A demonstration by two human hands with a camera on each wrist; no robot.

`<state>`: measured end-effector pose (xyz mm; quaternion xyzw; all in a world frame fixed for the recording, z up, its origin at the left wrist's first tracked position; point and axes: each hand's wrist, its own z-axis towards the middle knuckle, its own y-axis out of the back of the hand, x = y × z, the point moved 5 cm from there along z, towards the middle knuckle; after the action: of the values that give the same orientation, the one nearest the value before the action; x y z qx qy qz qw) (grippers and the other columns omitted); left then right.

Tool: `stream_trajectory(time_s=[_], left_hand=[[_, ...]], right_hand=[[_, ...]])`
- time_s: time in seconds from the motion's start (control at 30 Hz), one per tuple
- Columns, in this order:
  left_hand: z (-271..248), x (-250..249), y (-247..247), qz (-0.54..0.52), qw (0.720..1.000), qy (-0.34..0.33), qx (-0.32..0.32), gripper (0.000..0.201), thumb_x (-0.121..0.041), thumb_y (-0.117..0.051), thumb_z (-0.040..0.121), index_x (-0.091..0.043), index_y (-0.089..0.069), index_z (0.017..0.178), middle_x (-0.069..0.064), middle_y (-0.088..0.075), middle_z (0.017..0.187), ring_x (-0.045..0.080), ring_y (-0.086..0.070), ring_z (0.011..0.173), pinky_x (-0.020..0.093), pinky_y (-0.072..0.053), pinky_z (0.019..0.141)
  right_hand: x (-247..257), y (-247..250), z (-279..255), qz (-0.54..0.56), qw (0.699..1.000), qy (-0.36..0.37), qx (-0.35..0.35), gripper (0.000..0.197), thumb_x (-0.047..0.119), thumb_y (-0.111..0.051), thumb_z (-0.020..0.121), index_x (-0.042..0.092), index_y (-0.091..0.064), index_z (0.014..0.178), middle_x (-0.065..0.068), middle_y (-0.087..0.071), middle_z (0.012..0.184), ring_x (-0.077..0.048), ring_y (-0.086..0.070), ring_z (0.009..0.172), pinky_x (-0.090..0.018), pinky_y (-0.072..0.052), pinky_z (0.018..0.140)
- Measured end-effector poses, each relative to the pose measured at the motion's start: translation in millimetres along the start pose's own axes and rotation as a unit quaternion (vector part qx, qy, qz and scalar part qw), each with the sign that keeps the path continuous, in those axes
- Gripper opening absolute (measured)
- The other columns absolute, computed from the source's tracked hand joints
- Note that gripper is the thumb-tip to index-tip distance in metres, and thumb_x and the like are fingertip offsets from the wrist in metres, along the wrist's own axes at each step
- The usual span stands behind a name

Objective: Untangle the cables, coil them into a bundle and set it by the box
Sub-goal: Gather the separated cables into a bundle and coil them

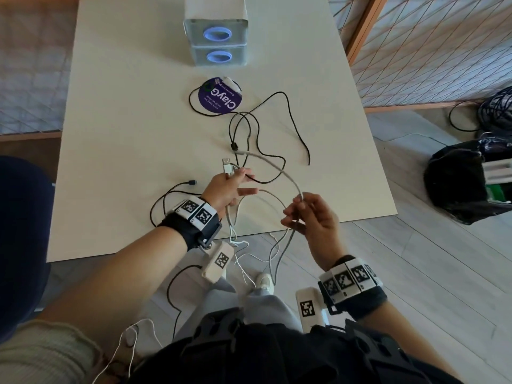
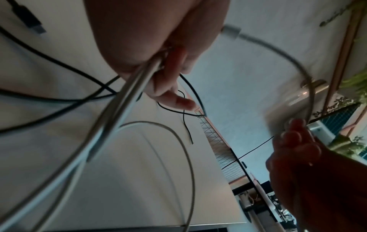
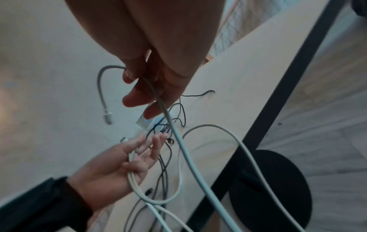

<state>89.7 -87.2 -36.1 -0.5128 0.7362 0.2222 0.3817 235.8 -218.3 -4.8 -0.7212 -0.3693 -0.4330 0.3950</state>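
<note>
Several cables lie tangled on the beige table (image 1: 124,120). Thin black cables (image 1: 293,117) loop across the middle of it. My left hand (image 1: 227,189) grips a bunch of white cables (image 2: 127,94), and their USB plugs (image 1: 226,164) stick out above my fingers. My right hand (image 1: 307,217) pinches a grey-white cable (image 1: 288,176) that arcs up between both hands; in the right wrist view this grey-white cable (image 3: 174,130) runs down from my right hand (image 3: 151,87). Its free plug end (image 3: 107,117) dangles. The translucent box (image 1: 216,37) with two blue rings stands at the table's far edge.
A purple round disc (image 1: 220,97) lies in front of the box with a black cable around it. White cable loops hang over the table's near edge (image 1: 249,236) toward the floor. A black bag (image 1: 465,184) sits on the floor right. A lattice screen (image 1: 429,51) stands behind.
</note>
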Motion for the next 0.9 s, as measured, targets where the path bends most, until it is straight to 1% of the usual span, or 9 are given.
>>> stream_trajectory(time_s=[0.13,0.23,0.3,0.37,0.47,0.57,0.63,0.73,0.9], left_hand=[[-2,-2,15,0.102,0.99,-0.055,-0.075,0.036,-0.041,-0.04,0.096,-0.016,-0.059,0.079,-0.004,-0.052,0.062,0.0,-0.045,0.036,0.016,-0.03,0.037],[-8,5,24,0.074,0.993,-0.057,-0.072,0.04,-0.044,-0.042,0.094,-0.015,-0.049,0.068,-0.01,-0.039,0.039,0.002,-0.031,0.03,0.016,-0.025,0.036],[-14,10,27,0.05,0.997,-0.039,-0.048,0.039,-0.041,-0.046,0.093,-0.018,-0.043,0.062,-0.009,-0.036,0.035,0.002,-0.027,0.031,0.015,-0.022,0.036],[-22,13,26,0.0,0.999,-0.033,-0.01,0.036,-0.026,-0.049,0.093,-0.018,-0.04,0.059,-0.01,-0.034,0.038,0.003,-0.026,0.034,0.016,-0.021,0.037],[-37,18,22,-0.101,0.994,-0.012,0.05,0.021,-0.018,-0.044,0.09,-0.019,-0.046,0.069,-0.01,-0.035,0.047,0.004,-0.028,0.039,0.016,-0.025,0.04],[-57,20,16,-0.021,0.995,-0.055,0.085,0.018,-0.032,-0.04,0.095,-0.019,-0.044,0.083,-0.007,-0.039,0.061,0.005,-0.036,0.05,0.021,-0.04,0.058],[-69,21,13,0.044,0.993,-0.069,0.085,0.013,-0.028,-0.034,0.098,-0.019,-0.042,0.094,-0.003,-0.034,0.066,0.001,-0.039,0.05,0.024,-0.045,0.062],[-79,25,16,0.111,0.986,-0.09,0.089,0.018,-0.026,-0.035,0.098,-0.015,-0.042,0.11,-0.005,-0.029,0.06,0.002,-0.032,0.046,0.02,-0.036,0.048],[-78,24,31,0.0,0.995,-0.086,0.047,0.021,-0.022,-0.034,0.099,-0.013,-0.052,0.093,-0.009,-0.036,0.055,0.007,-0.032,0.049,0.019,-0.032,0.05]], right_hand=[[-30,3,-16,-0.08,0.989,-0.068,0.107,0.026,-0.009,-0.04,0.091,0.008,-0.058,0.086,0.005,-0.066,0.069,-0.008,-0.064,0.07,-0.024,-0.056,0.076],[-61,28,-26,-0.251,0.955,-0.096,0.127,0.019,-0.003,-0.049,0.09,0.01,-0.062,0.091,0.005,-0.064,0.079,0.002,-0.06,0.07,-0.024,-0.049,0.078],[-79,48,-23,-0.424,0.889,-0.115,0.126,0.015,0.007,-0.055,0.09,0.014,-0.065,0.098,0.004,-0.065,0.088,0.003,-0.06,0.077,-0.028,-0.046,0.081],[-87,52,-19,-0.557,0.811,-0.104,0.147,0.022,0.011,-0.056,0.089,0.015,-0.065,0.107,-0.004,-0.061,0.106,-0.014,-0.061,0.092,-0.033,-0.047,0.089],[-70,32,-4,-0.531,0.843,0.001,0.083,0.028,0.008,-0.058,0.086,0.01,-0.06,0.114,-0.01,-0.054,0.117,-0.018,-0.061,0.08,-0.032,-0.051,0.082],[-55,-2,12,-0.486,0.868,0.044,0.087,0.046,0.014,-0.062,0.085,0.012,-0.046,0.128,-0.004,-0.047,0.128,-0.012,-0.061,0.078,-0.027,-0.049,0.077],[-60,-23,20,-0.516,0.843,0.002,0.152,0.05,0.016,-0.059,0.086,0.014,-0.041,0.133,-0.005,-0.05,0.131,-0.02,-0.064,0.092,-0.033,-0.049,0.088],[-62,-46,21,-0.618,0.732,-0.056,0.28,0.029,0.018,-0.052,0.089,0.012,-0.061,0.115,-0.01,-0.067,0.115,-0.028,-0.061,0.106,-0.035,-0.047,0.095],[-31,-64,55,-0.611,0.765,-0.014,0.202,0.025,0.017,-0.046,0.089,0.014,-0.066,0.104,-0.011,-0.068,0.109,-0.028,-0.06,0.103,-0.036,-0.049,0.091]])
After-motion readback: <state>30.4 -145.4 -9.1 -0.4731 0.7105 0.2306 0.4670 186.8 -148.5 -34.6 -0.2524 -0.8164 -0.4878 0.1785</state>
